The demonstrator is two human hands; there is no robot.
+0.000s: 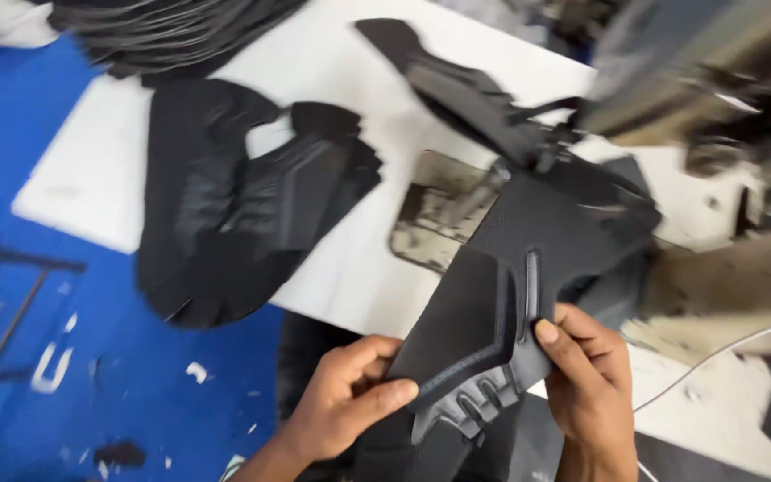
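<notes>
Black mesh shoe upper piece [501, 303] lies over the white table's [350, 277] front edge, under the sewing machine [698, 89]. Left hand [345, 397] pinches its lower edge with closed fingers; right hand [586, 375] grips its right side, thumb on top. A stack of black cut pieces [234, 205] lies well to the left.

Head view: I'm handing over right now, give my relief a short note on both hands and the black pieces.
Left hand: pinching the near left edge of the black shoe-upper piece.
Right hand: gripping its right edge, thumb on the raised strip.
The piece's far end lies at the sewing machine, over the metal plate.
A stack of black cut pieces sits on the white table, left of the plate.
Done or left: stitching progress can't be told; the view is blurred.
</notes>
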